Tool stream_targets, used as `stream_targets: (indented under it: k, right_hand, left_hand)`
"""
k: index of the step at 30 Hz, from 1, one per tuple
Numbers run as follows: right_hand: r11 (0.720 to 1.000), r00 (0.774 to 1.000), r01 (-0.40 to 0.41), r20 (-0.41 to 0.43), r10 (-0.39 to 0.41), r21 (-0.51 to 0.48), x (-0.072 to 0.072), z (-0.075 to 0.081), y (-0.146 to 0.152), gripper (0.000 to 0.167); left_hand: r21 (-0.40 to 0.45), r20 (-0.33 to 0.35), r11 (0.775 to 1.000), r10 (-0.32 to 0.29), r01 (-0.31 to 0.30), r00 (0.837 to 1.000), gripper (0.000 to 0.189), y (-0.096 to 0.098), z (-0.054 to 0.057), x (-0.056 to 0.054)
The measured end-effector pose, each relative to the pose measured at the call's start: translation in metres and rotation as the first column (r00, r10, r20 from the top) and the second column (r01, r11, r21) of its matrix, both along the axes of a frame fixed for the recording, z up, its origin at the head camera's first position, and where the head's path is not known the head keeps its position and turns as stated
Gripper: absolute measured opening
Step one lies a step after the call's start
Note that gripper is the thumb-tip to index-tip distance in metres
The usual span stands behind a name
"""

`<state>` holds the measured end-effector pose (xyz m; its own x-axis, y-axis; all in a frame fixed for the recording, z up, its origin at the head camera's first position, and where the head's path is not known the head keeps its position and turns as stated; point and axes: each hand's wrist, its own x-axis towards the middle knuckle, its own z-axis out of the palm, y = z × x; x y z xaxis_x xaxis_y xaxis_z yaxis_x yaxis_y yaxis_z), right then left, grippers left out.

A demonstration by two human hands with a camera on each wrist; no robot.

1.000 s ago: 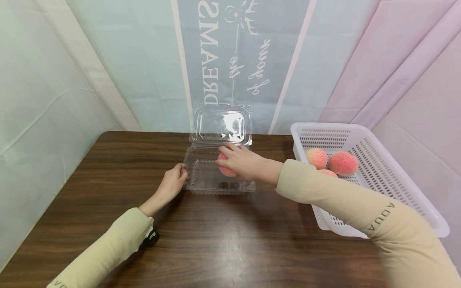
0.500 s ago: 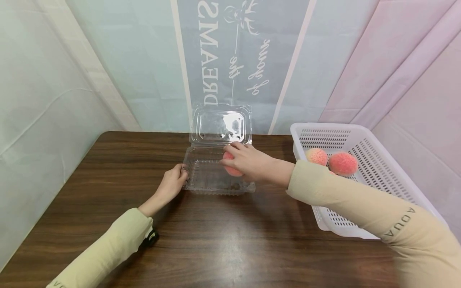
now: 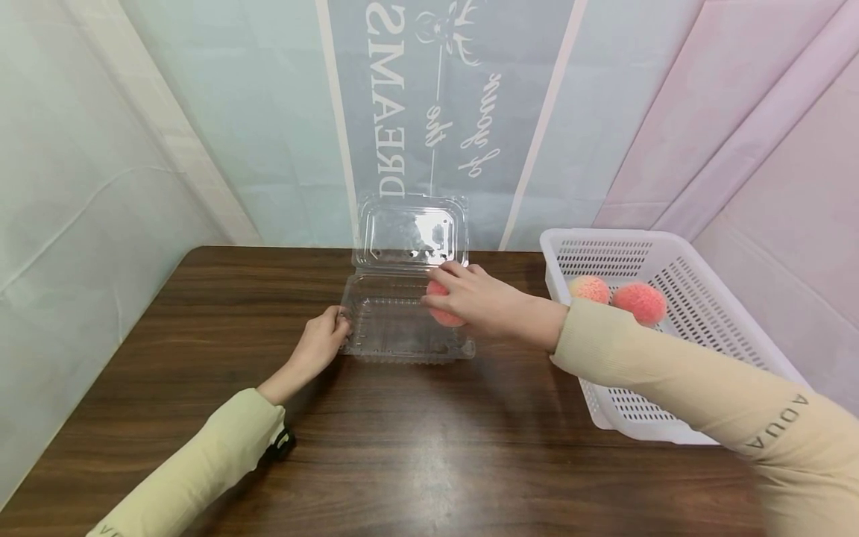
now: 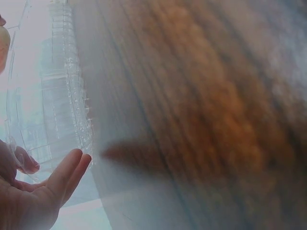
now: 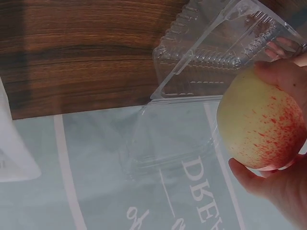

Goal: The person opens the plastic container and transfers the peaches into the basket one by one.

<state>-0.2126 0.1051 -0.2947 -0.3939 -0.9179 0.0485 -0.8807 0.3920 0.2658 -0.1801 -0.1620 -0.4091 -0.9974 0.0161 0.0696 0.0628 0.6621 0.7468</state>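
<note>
A clear plastic clamshell box [image 3: 392, 321] lies on the dark wooden table, its lid [image 3: 403, 231] raised against the back wall. My left hand [image 3: 318, 343] holds the box by its left edge; in the left wrist view, thumb and fingers sit around that clear rim. With fingers and thumb curled round it, my right hand [image 3: 483, 302] grips a peach [image 5: 261, 120] over the right part of the box. The peach is pale yellow on one side and speckled red on the other. Part of it is covered by my fingers in the head view.
On the right stands a white slotted plastic basket [image 3: 604, 237] with a red peach [image 3: 640, 302] and a paler peach [image 3: 590, 289] in it. My right forearm crosses over its near left part. A printed cloth wall [image 3: 288, 149] closes off the table's back edge.
The right hand has shifted a little to the right, carrying the peach from nearer the box's middle toward its right side. The left hand and the box have stayed in place.
</note>
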Motion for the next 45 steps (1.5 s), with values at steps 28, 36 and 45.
stream_targets:
  k: [28, 36, 45]
  right_hand:
    - [0.999, 1.0, -0.002, -0.03, 0.001, -0.034, 0.008, 0.01, 0.023, 0.059]
    - [0.999, 0.999, -0.011, -0.046, 0.009, -0.053, 0.009, 0.01, 0.031, 0.057]
    - [0.994, 0.998, -0.014, -0.059, 0.008, -0.107, 0.014, 0.014, 0.039, 0.053]
  left_hand:
    - [-0.031, -0.014, 0.999, -0.014, 0.013, 1.0, 0.033, 0.001, 0.0, 0.001]
    - [-0.02, 0.001, 1.0, -0.006, 0.006, 1.0, 0.033, 0.001, 0.0, 0.001]
    - [-0.015, 0.0, 1.0, -0.004, 0.004, 1.0, 0.033, 0.001, 0.001, 0.001]
